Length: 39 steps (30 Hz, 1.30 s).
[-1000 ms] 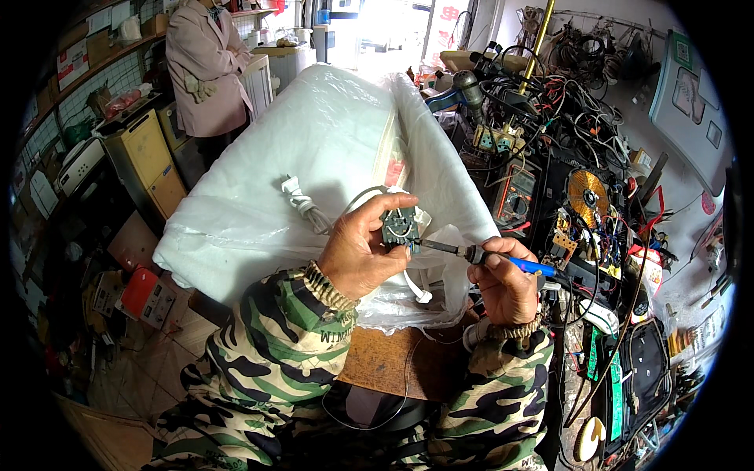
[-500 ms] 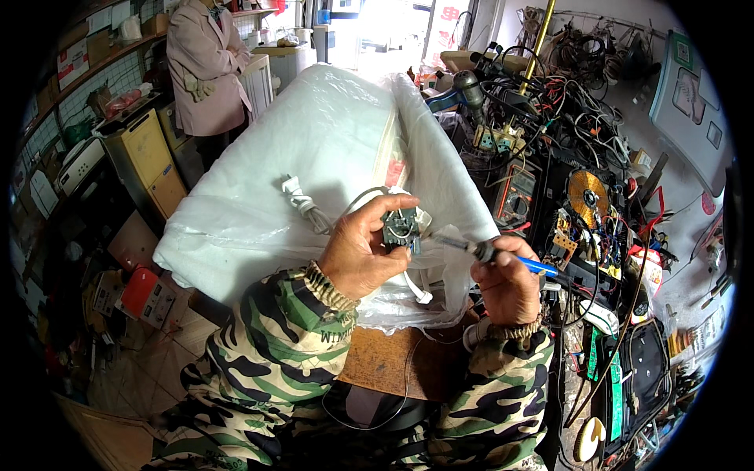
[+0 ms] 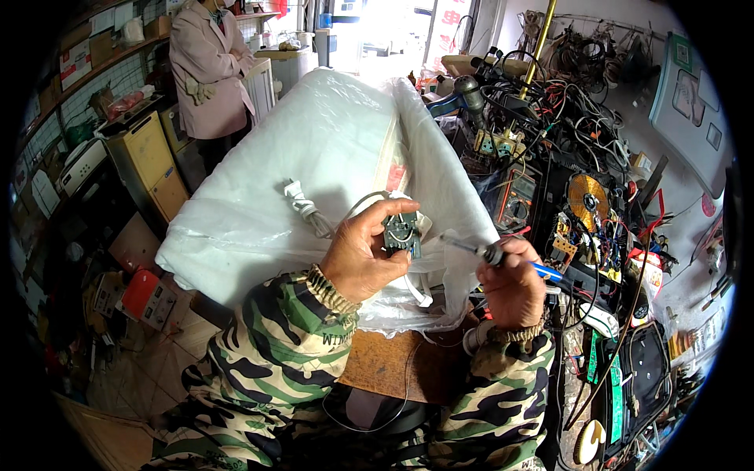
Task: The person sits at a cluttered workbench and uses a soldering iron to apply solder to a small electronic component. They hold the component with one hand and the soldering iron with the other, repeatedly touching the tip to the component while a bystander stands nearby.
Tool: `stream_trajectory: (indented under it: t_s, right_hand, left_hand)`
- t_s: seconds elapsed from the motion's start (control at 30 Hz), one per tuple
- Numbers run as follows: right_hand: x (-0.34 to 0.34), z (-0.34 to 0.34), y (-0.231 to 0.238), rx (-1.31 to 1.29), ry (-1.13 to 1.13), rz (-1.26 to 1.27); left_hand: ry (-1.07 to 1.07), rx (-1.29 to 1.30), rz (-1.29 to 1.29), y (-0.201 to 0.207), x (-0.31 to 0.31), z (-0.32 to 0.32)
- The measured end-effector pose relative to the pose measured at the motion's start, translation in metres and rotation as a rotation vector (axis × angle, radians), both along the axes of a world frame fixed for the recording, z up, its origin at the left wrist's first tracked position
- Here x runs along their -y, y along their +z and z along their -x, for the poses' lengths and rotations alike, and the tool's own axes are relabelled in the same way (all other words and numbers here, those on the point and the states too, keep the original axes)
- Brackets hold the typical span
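Observation:
Between the thumb and fingers of my left hand (image 3: 357, 253) is a small dark green circuit board (image 3: 401, 231) with a looped wire across its face. A pale cable runs from behind it, and a white lead (image 3: 417, 293) hangs below. My right hand (image 3: 514, 289) is closed around a soldering iron (image 3: 493, 255) with a blue handle and black collar. Its metal shaft points left toward the board, with a gap between the two. A bundled white power cord (image 3: 306, 208) lies on the plastic-wrapped white surface (image 3: 259, 212) beyond my left hand.
Tangled cables, a multimeter (image 3: 514, 200), an orange-gold coil (image 3: 588, 195) and green circuit boards (image 3: 616, 396) crowd the right side. A hair dryer-like tool (image 3: 469, 94) lies farther back. A person (image 3: 208, 71) stands at the far left with folded arms. Brown wooden tabletop (image 3: 389, 365) shows in front of me.
My right hand has drawn slightly right and down, pulling the soldering iron's tip away from the circuit board. My left hand keeps its hold, and the board sits at a slightly different tilt.

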State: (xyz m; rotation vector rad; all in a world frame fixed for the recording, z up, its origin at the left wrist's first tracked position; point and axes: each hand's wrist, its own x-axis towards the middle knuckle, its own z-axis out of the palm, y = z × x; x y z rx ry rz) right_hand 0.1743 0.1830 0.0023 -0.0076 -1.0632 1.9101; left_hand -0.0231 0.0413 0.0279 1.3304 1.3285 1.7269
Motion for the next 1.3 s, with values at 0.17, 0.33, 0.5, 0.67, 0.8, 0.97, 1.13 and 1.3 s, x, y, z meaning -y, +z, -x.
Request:
stream_trajectory:
  t_s: [0.17, 0.33, 0.5, 0.67, 0.8, 0.97, 1.13, 1.3]
  right_hand:
    - [0.0041, 0.0008, 0.0013, 0.089, 0.025, -0.057]
    - [0.0076, 0.0052, 0.0066, 0.092, 0.049, -0.062]
    - [0.0056, 0.0022, 0.0044, 0.105, 0.025, -0.062]
    - [0.0061, 0.0027, 0.0055, 0.108, 0.019, -0.052]
    - [0.0057, 0.0035, 0.0057, 0.108, 0.024, -0.048]
    - [0.0057, 0.0025, 0.0064, 0.116, 0.022, -0.039]
    - [0.0050, 0.0030, 0.0050, 0.116, 0.023, -0.043]
    - [0.0067, 0.0021, 0.0069, 0.120, 0.015, -0.036]
  left_hand:
    - [-0.010, -0.009, 0.008, 0.0000, -0.0019, -0.0009]
    - [0.024, -0.029, 0.013, 0.0057, 0.0066, -0.0009]
    - [0.000, -0.004, 0.009, 0.0006, 0.0009, -0.0007]
    - [0.003, 0.002, 0.003, 0.0014, 0.0014, -0.0002]
    - [0.012, -0.002, -0.001, 0.0016, 0.0021, -0.0003]
    - [0.009, 0.011, 0.009, 0.0015, 0.0009, -0.0005]
    - [0.007, 0.005, 0.003, 0.0011, 0.0017, -0.0001]
    - [0.004, -0.001, 0.010, 0.0013, 0.0013, 0.0002]
